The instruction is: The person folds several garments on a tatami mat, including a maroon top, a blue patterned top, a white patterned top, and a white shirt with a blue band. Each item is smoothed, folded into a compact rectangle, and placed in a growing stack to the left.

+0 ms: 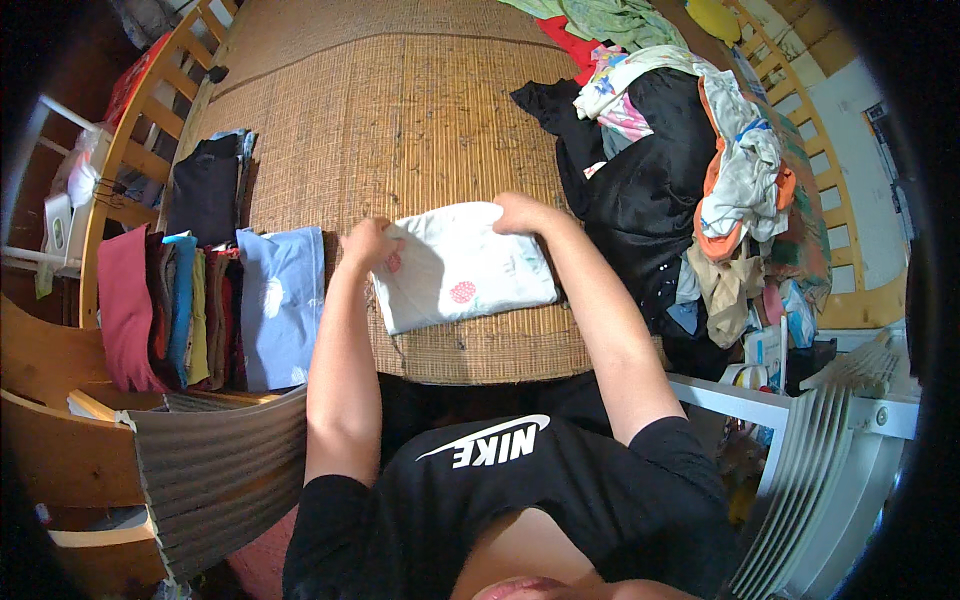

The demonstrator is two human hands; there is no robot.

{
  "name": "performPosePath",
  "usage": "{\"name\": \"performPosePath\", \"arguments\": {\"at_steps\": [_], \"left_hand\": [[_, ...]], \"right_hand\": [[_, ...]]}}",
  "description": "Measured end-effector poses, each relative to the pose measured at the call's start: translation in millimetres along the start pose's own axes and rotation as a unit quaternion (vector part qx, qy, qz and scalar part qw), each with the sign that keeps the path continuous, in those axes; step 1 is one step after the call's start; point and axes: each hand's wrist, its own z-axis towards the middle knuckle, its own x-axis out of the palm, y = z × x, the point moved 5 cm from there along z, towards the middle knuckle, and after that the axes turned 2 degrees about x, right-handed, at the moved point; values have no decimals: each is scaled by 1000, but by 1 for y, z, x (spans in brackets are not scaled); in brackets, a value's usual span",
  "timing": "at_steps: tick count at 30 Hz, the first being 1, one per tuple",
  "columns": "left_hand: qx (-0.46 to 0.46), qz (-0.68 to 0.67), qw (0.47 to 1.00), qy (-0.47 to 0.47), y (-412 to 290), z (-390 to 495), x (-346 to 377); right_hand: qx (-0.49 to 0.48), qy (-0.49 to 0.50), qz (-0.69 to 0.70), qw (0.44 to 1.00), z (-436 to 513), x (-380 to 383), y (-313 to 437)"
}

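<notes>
A white garment (442,255) with red printed motifs lies folded into a rough rectangle on the woven bamboo mat (360,135). My left hand (367,244) grips its left edge near the far corner. At the far right corner, my right hand (525,214) pinches the cloth, its fingertips partly hidden by the fabric. Just left of my left forearm is a folded light-blue garment (279,307) with white prints.
Several folded garments (176,307) stand in a row at left, with a folded black garment (204,187) behind them. A loose heap of clothes (652,157) covers the right side. Wooden rails (139,157) bound the bed, and ribbed curtains (225,465) hang near me.
</notes>
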Motion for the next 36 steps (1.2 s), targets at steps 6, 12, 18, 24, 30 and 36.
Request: {"name": "performPosePath", "arguments": {"at_steps": [6,12,18,24,30,36], "left_hand": [[185,-84,926,-318,-15,-61,-89],[196,-1,965,-176,-19,-82,-50],[131,83,970,188,-8,-80,31],[140,-10,990,-10,-36,-60,18],[136,185,973,-27,-50,-52,62],[60,196,978,-35,-27,-40,64]], "right_hand": [[-134,-198,38,970,-87,-78,53],[-183,-333,-214,900,-119,-35,57],[-31,-45,-296,954,-117,51,10],[-60,-201,-157,965,-91,34,28],[-5,-201,-190,961,-44,91,26],[106,-268,-168,943,-37,72,-30]]}}
